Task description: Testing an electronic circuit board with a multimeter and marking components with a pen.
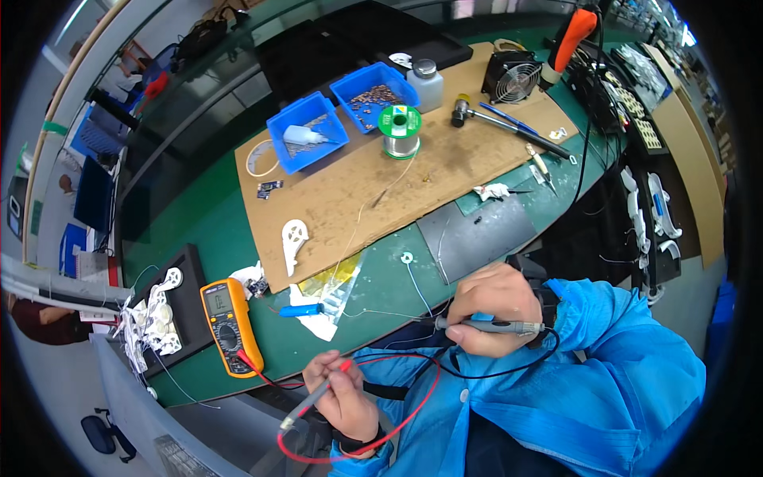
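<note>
While my left hand (347, 397) is closed round a slim grey, red-banded probe (306, 404) just off the near edge of the desk (393, 282), I see my right hand (494, 298) gripping a similar grey probe (502, 326) farther right. On the desk's left lies an orange multimeter (230, 327), dark-dialled and grey-screened.

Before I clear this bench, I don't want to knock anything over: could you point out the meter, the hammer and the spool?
Meter (230, 332), head view: on its dial.
Hammer (526, 137), head view: on its handle.
Spool (400, 132), head view: on its green end.
</note>
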### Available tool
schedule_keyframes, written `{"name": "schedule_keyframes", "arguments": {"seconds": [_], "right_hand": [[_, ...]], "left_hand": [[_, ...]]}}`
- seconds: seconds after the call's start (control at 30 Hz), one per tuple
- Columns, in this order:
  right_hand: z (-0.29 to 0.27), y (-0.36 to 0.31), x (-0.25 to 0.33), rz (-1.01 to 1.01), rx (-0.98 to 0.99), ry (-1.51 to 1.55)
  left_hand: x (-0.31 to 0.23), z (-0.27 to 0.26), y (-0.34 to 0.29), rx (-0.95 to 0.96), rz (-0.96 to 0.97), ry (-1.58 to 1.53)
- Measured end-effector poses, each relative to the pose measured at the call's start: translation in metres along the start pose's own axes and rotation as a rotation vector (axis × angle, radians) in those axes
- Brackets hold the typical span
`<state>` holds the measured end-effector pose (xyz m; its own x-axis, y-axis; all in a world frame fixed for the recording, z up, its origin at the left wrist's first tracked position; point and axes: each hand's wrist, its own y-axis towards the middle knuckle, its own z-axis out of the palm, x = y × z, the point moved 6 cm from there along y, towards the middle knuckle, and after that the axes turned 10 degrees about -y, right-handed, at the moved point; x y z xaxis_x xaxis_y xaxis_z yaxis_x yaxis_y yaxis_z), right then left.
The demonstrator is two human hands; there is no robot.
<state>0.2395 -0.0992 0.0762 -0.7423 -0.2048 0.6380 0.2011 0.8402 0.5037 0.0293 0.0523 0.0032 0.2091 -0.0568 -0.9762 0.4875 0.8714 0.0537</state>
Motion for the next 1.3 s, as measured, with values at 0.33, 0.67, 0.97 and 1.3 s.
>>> {"name": "schedule_keyframes", "arguments": {"seconds": [0.33, 0.67, 0.97, 1.3], "right_hand": [[0.031, -0.02, 0.009, 0.02, -0.052, 0.131], [0.034, -0.029, -0.006, 0.042, -0.029, 0.084], [0.032, -0.021, -0.025, 0.093, 0.032, 0.011], [0.047, -0.003, -0.022, 0.059, 0.075, 0.021]], "left_hand": [[0.013, 0.045, -0.019, 0.155, 0.1, -0.055], [0.016, 0.062, -0.014, 0.186, 0.151, -0.005], [0.026, 0.077, -0.001, 0.254, 0.099, 0.07], [0.036, 0.056, 0.002, 0.171, 0.062, -0.012]]}}
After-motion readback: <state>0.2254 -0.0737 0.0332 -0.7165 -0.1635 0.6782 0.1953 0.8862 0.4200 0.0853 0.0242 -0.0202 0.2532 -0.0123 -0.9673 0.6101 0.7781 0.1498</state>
